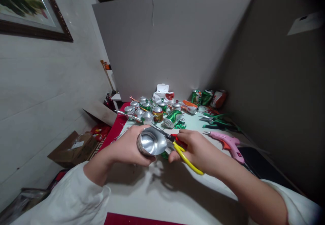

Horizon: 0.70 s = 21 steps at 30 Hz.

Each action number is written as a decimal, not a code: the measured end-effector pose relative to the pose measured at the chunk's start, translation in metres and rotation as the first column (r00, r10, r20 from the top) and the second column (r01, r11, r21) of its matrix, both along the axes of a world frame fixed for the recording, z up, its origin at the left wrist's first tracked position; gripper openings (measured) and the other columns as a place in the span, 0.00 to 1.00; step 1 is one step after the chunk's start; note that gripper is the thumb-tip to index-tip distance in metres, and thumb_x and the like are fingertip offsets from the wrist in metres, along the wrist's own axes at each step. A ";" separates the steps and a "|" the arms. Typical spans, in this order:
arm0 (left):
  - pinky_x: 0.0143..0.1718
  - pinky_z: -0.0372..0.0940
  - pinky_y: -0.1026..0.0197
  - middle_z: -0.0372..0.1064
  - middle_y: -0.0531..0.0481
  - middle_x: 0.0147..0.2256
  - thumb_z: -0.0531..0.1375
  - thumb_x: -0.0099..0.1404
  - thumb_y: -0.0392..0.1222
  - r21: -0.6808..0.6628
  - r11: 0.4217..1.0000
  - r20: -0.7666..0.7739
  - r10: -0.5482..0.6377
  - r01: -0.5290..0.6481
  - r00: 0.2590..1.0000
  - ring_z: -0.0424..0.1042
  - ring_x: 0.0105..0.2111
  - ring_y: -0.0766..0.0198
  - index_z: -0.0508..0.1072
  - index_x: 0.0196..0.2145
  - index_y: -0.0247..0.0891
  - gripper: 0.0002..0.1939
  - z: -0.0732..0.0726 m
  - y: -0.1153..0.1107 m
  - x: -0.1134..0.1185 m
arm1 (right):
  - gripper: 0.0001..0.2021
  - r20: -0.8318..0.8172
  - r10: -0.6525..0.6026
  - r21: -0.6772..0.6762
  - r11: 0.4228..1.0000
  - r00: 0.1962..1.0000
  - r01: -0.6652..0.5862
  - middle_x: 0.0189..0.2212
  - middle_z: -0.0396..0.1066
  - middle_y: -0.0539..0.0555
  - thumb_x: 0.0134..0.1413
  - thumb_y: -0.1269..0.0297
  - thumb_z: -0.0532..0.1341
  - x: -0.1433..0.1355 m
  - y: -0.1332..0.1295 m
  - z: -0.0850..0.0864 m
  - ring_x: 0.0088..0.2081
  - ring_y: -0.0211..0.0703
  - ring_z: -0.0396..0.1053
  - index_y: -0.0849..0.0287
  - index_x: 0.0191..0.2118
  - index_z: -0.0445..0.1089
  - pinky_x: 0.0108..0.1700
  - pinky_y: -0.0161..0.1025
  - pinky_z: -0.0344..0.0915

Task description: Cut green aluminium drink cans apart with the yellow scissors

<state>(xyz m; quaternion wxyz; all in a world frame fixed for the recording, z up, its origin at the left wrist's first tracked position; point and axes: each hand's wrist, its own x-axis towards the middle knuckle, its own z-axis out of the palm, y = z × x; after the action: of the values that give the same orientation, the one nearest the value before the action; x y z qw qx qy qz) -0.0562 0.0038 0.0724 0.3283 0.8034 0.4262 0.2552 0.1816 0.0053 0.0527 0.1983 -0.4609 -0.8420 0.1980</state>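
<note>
Gripping the can (151, 143) in our left hand (132, 141), we have its open end tipped toward us, so the bright inside shows down to the base. We judge that this tilt serves to hold the cut edge in sight and to offer its right side to the scissors (180, 152). Our left hand wraps the outside from the left, the thumb along the near side, which probably steadies the thin wall without crushing it. Our right hand (193, 149) is closed around the scissors, one handle red and the other yellow, and their blades point far and left by the can's rim. We cannot tell whether they bite the metal or only lie beside it.

So the can sits between our two hands, touching the left and near the right, raised over the white worktop (132, 198). Far of it, small tins (157, 115) stand in a cluster, mostly on the left; a green can (173, 118) lies on its side, with green scraps (180, 125) just beside it. On the right lie shears (215, 119) and, nearer, a pink glue gun (228, 142); we take it that they are set there to suit the right hand and stay out of the can's way.
</note>
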 end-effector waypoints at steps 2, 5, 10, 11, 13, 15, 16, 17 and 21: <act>0.39 0.68 0.55 0.75 0.46 0.37 0.68 0.41 0.37 -0.006 1.000 0.002 -0.014 0.014 1.000 0.74 0.37 0.53 0.72 0.43 0.34 0.27 0.001 -0.001 -0.001 | 0.28 0.014 0.009 0.008 1.000 1.000 -0.009 0.25 0.63 0.50 0.49 0.35 0.62 0.001 0.001 0.003 0.27 0.39 0.59 0.58 0.23 0.61 0.29 0.36 0.55; 0.40 0.68 0.55 0.75 0.47 0.37 0.67 0.43 0.37 0.002 0.999 0.011 -0.041 0.041 0.999 0.74 0.37 0.54 0.72 0.43 0.34 0.25 0.002 -0.002 0.000 | 0.26 0.054 0.030 0.010 0.999 0.998 -0.030 0.29 0.66 0.52 0.49 0.36 0.63 0.003 0.000 0.008 0.30 0.42 0.63 0.59 0.29 0.68 0.32 0.37 0.57; 0.37 0.68 0.58 0.74 0.48 0.36 0.67 0.43 0.36 -0.026 0.992 0.033 -0.122 0.123 0.992 0.73 0.36 0.55 0.72 0.41 0.35 0.24 -0.002 -0.002 0.002 | 0.31 0.067 0.081 -0.022 0.997 0.994 -0.080 0.39 0.67 0.58 0.45 0.34 0.64 0.003 -0.005 0.013 0.37 0.49 0.67 0.60 0.42 0.70 0.37 0.41 0.62; 0.37 0.68 0.58 0.74 0.49 0.36 0.67 0.43 0.36 -0.026 0.992 0.029 -0.125 0.126 0.992 0.73 0.36 0.56 0.72 0.40 0.35 0.23 -0.003 -0.002 0.002 | 0.32 0.060 0.079 -0.027 0.997 0.995 -0.078 0.40 0.67 0.58 0.45 0.34 0.64 0.003 -0.005 0.012 0.38 0.50 0.67 0.60 0.43 0.69 0.38 0.41 0.63; 0.35 0.68 0.59 0.74 0.49 0.35 0.67 0.42 0.35 -0.019 0.993 0.015 -0.119 0.119 0.993 0.73 0.34 0.57 0.71 0.39 0.36 0.23 -0.004 -0.002 0.002 | 0.32 0.050 0.069 -0.031 0.997 0.996 -0.067 0.39 0.67 0.58 0.45 0.34 0.64 0.002 -0.006 0.011 0.38 0.50 0.67 0.60 0.42 0.70 0.39 0.42 0.63; 0.34 0.67 0.60 0.73 0.50 0.34 0.67 0.42 0.35 -0.020 0.993 0.008 -0.119 0.119 0.993 0.72 0.34 0.57 0.71 0.39 0.36 0.22 -0.004 -0.002 0.002 | 0.31 0.043 0.055 -0.029 0.998 0.998 -0.054 0.37 0.67 0.57 0.45 0.34 0.64 0.002 -0.006 0.010 0.36 0.49 0.67 0.59 0.40 0.71 0.38 0.41 0.63; 0.34 0.67 0.60 0.73 0.50 0.34 0.67 0.42 0.35 -0.021 0.992 0.012 -0.124 0.124 0.992 0.72 0.34 0.57 0.71 0.39 0.36 0.23 -0.003 -0.002 0.001 | 0.30 0.041 0.052 -0.030 0.998 0.998 -0.051 0.36 0.67 0.57 0.45 0.34 0.64 0.002 -0.006 0.010 0.35 0.48 0.67 0.59 0.38 0.71 0.37 0.40 0.63; 0.35 0.67 0.60 0.73 0.50 0.35 0.67 0.42 0.35 -0.023 0.991 0.020 -0.130 0.131 0.991 0.72 0.34 0.57 0.71 0.39 0.36 0.23 -0.003 -0.002 0.001 | 0.29 0.040 0.049 -0.031 0.998 0.998 -0.048 0.35 0.67 0.56 0.45 0.33 0.64 0.002 -0.007 0.010 0.34 0.47 0.67 0.58 0.36 0.71 0.36 0.40 0.62; 0.36 0.68 0.59 0.73 0.50 0.35 0.67 0.42 0.34 -0.016 0.984 0.019 -0.178 0.179 0.984 0.72 0.33 0.58 0.72 0.38 0.37 0.22 0.001 -0.002 -0.001 | 0.28 0.045 0.042 -0.028 0.999 0.998 -0.040 0.31 0.67 0.54 0.44 0.33 0.64 0.003 -0.009 0.014 0.31 0.45 0.65 0.58 0.32 0.70 0.33 0.38 0.60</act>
<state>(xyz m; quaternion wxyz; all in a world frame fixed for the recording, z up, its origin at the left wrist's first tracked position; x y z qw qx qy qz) -0.0576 0.0013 0.0734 0.3605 0.8333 0.3518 0.2280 0.1843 -0.0036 0.0666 0.1689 -0.4505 -0.8529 0.2029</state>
